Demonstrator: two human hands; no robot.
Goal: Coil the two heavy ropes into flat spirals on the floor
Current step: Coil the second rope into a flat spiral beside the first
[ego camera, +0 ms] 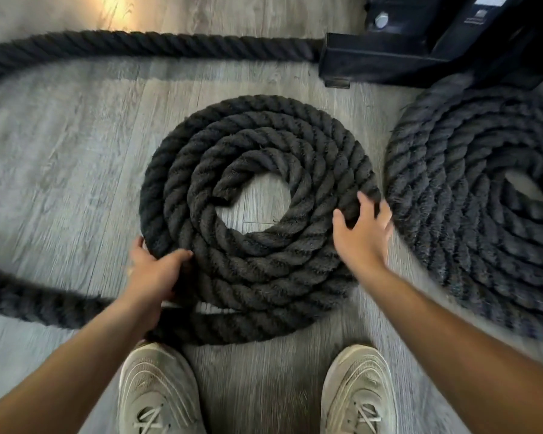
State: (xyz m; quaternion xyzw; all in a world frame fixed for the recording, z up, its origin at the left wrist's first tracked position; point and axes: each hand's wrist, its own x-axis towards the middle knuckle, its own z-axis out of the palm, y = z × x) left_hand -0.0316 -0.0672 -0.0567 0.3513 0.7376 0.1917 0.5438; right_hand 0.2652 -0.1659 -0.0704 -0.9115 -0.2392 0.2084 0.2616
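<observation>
A thick black rope lies in a flat spiral of several turns on the grey wood floor in front of me. Its loose tail runs off to the left from the near edge. My left hand grips the outermost turn at the spiral's near-left edge. My right hand rests with spread fingers on the outer turns at the spiral's right edge. A second black rope spiral lies flat at the right, partly cut off by the frame.
Another stretch of black rope runs across the back, reaching a black metal machine base at the top right. My two beige sneakers stand just below the spiral. Grey plank floor lies to the left.
</observation>
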